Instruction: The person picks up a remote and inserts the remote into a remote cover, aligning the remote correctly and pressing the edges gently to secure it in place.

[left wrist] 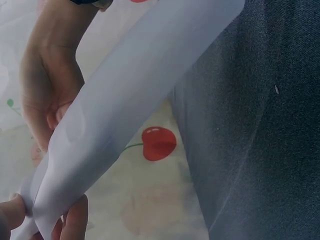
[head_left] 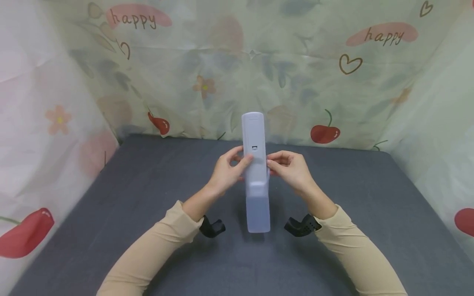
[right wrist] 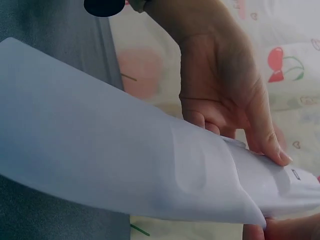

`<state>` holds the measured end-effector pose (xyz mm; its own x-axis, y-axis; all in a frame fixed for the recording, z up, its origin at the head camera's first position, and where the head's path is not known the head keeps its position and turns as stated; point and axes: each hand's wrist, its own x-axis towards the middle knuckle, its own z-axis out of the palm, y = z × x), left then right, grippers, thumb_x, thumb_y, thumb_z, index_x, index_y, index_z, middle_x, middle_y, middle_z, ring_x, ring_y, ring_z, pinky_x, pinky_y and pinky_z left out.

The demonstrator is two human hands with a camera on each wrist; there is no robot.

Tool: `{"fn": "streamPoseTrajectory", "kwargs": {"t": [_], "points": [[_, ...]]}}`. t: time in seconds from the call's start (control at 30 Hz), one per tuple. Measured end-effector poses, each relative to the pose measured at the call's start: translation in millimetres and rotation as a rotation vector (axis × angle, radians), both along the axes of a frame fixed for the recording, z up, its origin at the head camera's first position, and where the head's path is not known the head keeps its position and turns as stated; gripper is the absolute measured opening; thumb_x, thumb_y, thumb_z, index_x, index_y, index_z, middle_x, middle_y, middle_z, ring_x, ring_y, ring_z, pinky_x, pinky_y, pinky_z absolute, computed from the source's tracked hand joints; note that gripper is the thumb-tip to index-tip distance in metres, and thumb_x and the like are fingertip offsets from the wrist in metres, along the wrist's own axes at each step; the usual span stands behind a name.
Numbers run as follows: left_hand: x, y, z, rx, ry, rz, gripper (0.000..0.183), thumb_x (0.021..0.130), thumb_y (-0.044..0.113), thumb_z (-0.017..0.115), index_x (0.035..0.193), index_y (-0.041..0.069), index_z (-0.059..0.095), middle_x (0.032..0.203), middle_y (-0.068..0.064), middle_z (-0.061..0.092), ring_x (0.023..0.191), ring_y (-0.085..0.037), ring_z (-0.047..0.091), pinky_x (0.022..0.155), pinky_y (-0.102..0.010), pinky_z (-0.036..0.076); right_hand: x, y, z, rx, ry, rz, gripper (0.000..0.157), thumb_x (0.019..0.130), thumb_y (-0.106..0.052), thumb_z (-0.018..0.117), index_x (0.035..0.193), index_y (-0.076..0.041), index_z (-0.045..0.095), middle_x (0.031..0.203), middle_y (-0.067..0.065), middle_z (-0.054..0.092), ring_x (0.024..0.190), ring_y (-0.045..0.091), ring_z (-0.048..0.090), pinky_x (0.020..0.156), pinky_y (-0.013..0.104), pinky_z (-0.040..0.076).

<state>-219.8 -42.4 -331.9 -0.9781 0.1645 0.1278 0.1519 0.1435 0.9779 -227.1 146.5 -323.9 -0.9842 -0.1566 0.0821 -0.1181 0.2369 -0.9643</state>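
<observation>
One pale plastic case is being held here by two hands, and it is being gripped near mid-length, right between them! On its face, just above the grip, one small slot is being shown. From the left, the case is being clasped by the left hand: the thumb is being pressed on the face, just under the slot, and the fingers are being tucked behind. From the right, the edge is being pinched by the right hand, between thumb and fingers.

Both wrists are being angled in toward the grip, and below it both forearms are being covered, by a left sleeve and a right sleeve. Two black mounts are being worn at the wrists, one on either side of the case's lower end. Whether that end is being rested on the dark tabletop cannot be told.

Beyond the grip, one patterned cloth is being seen, two "happy" labels being displayed on it. And what is being blocked? The fingers behind the grip are being partly hidden by the case itself, and in both wrist views the opposite hand is being partly covered by it.
</observation>
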Motion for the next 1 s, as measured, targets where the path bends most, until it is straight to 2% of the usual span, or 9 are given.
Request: {"fn": "streamPoseTrajectory", "kwargs": {"t": [0.27,0.37,0.47,0.57,0.77,0.9,1.0], "points": [[1.2,0.9,4.3,-0.099,0.033,-0.011,0.041,0.092,0.028,0.059,0.130,0.013,0.053,0.101,-0.017,0.058,0.074,-0.019,0.061,0.059,-0.034,0.057,2.6,-3.2,1.7,-0.070,0.012,-0.028,0.017,0.087,0.003,0.060,0.102,0.005,0.052,0.068,-0.013,0.062,0.066,0.001,0.061,0.065,0.019,0.055],[0.7,1.4,4.7,-0.134,0.023,-0.013,0.042,0.092,0.030,0.059,0.131,0.015,0.052,0.103,-0.017,0.058,0.074,-0.021,0.062,0.062,-0.038,0.057,2.1,-3.9,2.2,-0.059,0.020,-0.038,0.016,0.087,0.003,0.059,0.101,0.005,0.052,0.068,-0.013,0.062,0.065,0.001,0.061,0.064,0.018,0.054],[0.0,1.3,4.1,-0.159,0.007,-0.016,0.043,0.092,0.031,0.058,0.132,0.015,0.052,0.105,-0.016,0.057,0.073,-0.021,0.062,0.065,-0.040,0.057,1.6,-3.5,2.3,-0.028,0.021,-0.019,0.022,0.088,0.002,0.059,0.108,0.007,0.053,0.072,-0.014,0.062,0.068,0.000,0.061,0.065,0.018,0.054],[-0.9,0.8,3.1,-0.156,0.005,-0.020,0.043,0.092,0.031,0.058,0.131,0.014,0.052,0.106,-0.017,0.057,0.074,-0.021,0.062,0.063,-0.037,0.057,1.2,-1.3,3.3,0.013,0.015,0.025,0.029,0.090,0.000,0.057,0.118,0.007,0.052,0.081,-0.009,0.064,0.072,0.000,0.062,0.068,0.020,0.054],[-3.4,-2.5,0.2,-0.153,-0.003,-0.022,0.042,0.091,0.029,0.061,0.129,0.012,0.054,0.103,-0.016,0.057,0.074,-0.019,0.061,0.061,-0.036,0.057,-0.6,3.8,7.6,0.110,-0.017,0.157,0.040,0.096,-0.017,0.051,0.131,0.000,0.044,0.106,0.019,0.062,0.080,0.006,0.063,0.078,0.033,0.056],[-4.1,-3.4,-1.2,-0.145,0.005,-0.045,0.043,0.090,0.029,0.062,0.129,0.011,0.055,0.106,-0.016,0.057,0.077,-0.018,0.060,0.060,-0.034,0.057,-2.8,3.4,9.1,0.137,-0.033,0.181,0.046,0.096,-0.028,0.053,0.134,-0.006,0.041,0.100,0.015,0.062,0.081,0.011,0.064,0.079,0.041,0.056],[-4.0,-4.5,-0.9,-0.082,-0.005,-0.054,0.040,0.093,0.028,0.059,0.129,0.012,0.055,0.109,-0.017,0.057,0.080,-0.020,0.063,0.064,-0.035,0.058,-4.1,2.6,9.5,0.139,-0.015,0.163,0.044,0.095,-0.027,0.055,0.132,-0.006,0.044,0.094,0.011,0.062,0.080,0.011,0.063,0.077,0.042,0.057]]}}
